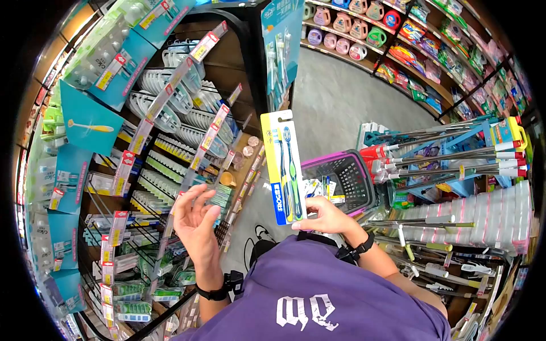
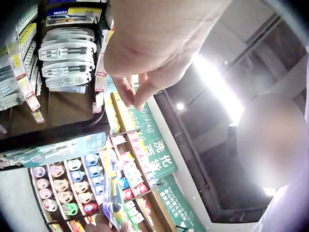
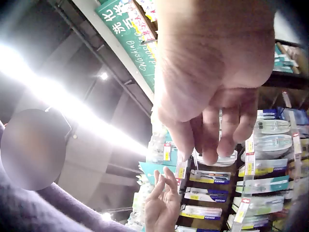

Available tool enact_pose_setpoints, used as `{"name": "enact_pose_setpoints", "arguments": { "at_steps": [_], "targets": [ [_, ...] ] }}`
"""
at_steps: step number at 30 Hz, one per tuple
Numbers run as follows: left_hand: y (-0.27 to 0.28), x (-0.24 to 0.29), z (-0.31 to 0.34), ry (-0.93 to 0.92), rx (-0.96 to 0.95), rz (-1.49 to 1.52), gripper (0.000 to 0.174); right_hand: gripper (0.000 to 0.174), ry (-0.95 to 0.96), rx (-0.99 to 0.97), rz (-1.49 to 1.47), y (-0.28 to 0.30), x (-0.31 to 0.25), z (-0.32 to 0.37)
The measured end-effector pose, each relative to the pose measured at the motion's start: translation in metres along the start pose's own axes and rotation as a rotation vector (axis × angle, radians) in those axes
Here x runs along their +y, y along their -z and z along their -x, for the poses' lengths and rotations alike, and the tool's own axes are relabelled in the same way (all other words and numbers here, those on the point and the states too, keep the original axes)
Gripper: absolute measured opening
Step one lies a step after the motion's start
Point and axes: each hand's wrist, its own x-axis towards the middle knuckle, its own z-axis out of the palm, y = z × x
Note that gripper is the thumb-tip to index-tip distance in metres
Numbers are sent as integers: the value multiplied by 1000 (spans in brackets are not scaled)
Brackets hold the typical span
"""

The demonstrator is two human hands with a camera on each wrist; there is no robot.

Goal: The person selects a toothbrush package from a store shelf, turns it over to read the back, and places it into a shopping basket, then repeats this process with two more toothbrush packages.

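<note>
My right hand (image 1: 325, 216) pinches the lower right edge of a toothbrush pack (image 1: 284, 165), which stands upright in front of my chest. Two toothbrushes, one with a green handle, show through its clear front, on a yellow and blue card. To the left, my left hand (image 1: 196, 219) is raised with loosely bent fingers and nothing in it, beside the shelf of hanging packs. The left wrist view has the same pack below the hand, small and edge-on. From the right wrist, the back of the right hand (image 3: 212, 92) hides its hold.
A toothbrush rack (image 1: 170, 131) with price tags rises on my left. Behind the pack, a dark shopping basket (image 1: 341, 167) with a purple rim holds several packages. Mops and poles (image 1: 455, 165) stick out on the right. Detergent shelves (image 1: 347, 25) line the back, beyond grey floor (image 1: 327, 85).
</note>
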Motion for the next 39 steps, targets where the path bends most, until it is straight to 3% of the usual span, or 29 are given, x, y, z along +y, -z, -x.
{"name": "enact_pose_setpoints", "arguments": {
  "at_steps": [3,6,10,13,17,19,22,25,29,30,33,34,36,39],
  "targets": [
    [-4,-1,-4,-1,25,-40,57,32,-29,-27,96,-1,4,-3],
    [-4,-11,-4,-11,102,-186,53,28,138,-6,121,-6,-2,-4],
    [5,-17,0,67,24,-173,41,30,141,-43,160,-9,-4,-8],
    [11,-23,-2,22,-115,-187,36,29,134,-41,175,-14,-7,-14],
    [9,-24,4,200,-203,-156,32,29,68,-67,190,-22,-7,-23],
    [13,-24,9,344,-294,-272,43,27,73,-49,180,-32,-14,-29],
    [17,-25,12,341,-383,-316,63,30,-44,-7,79,-47,-18,-37],
    [22,-23,13,307,-338,-334,70,35,61,62,117,-56,-12,-48],
    [38,-16,11,275,-400,-243,94,36,295,45,417,-72,-22,-69],
    [42,-13,10,314,-414,-212,103,35,275,56,412,-82,-29,-72],
    [56,-19,13,283,-358,-100,104,55,346,39,487,-104,-34,-84],
    [60,-18,11,298,-357,-34,104,59,291,12,462,-110,-37,-88],
    [69,-17,6,287,-339,22,83,67,186,-38,412,-121,-44,-94],
    [84,-15,3,284,-278,57,59,69,262,-91,442,-134,-37,-106]
  ]
}}
